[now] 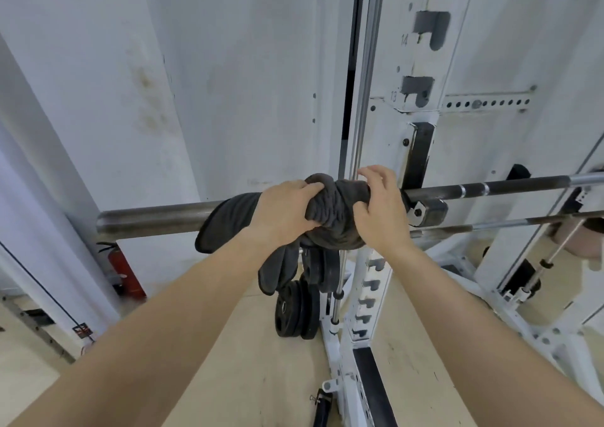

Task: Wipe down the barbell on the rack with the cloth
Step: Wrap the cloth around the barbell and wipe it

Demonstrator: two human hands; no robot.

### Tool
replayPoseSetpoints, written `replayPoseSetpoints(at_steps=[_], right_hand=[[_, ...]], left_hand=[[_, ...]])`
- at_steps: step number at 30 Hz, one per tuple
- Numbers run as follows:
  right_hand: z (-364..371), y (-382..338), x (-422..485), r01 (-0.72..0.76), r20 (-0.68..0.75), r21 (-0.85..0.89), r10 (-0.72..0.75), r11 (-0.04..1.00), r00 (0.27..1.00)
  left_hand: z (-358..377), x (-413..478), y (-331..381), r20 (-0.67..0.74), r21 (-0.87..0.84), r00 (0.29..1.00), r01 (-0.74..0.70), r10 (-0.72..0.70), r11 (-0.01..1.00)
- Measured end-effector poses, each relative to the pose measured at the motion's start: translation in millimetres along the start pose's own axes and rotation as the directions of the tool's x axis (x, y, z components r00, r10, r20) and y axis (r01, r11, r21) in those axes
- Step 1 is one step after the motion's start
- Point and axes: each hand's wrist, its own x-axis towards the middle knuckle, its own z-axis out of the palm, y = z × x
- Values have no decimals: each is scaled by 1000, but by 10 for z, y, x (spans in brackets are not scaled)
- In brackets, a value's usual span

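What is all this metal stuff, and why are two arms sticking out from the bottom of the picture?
The picture comes from a camera worn on a person's head, so you see their own arms reaching forward, just as they would. The big white frame with numbered slots is a gym rack. The long metal pole lying across it is a barbell, which people lift to get strong. A dark grey cloth is bunched around the barbell, with one end hanging down. The left hand squeezes the cloth, and the right hand grips it too, beside the rack's post. They are wiping the barbell clean. Lower down, black round weight plates stand by the rack, and a red fire extinguisher stands by the wall.
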Motion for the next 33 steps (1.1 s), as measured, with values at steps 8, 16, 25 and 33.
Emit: replayPoseSetpoints(at_steps=[8,16,25,33], right_hand=[[-34,-129,-205,-237,-9,-189,239,953,971],[-279,-94,-639,-269,2,16,269,963,963],[-898,235,-787,-340,107,336,323,879,940],[-1647,899,-943,-405,287,261,331,876,899]], left_hand=[[-264,-311,252,-40,-564,987,105,-154,819],[-154,-600,694,328,-511,910,398,-255,762],[52,-695,1407,415,-647,859,510,-299,567],[-6,-600,2189,488,-773,822,563,-293,294]])
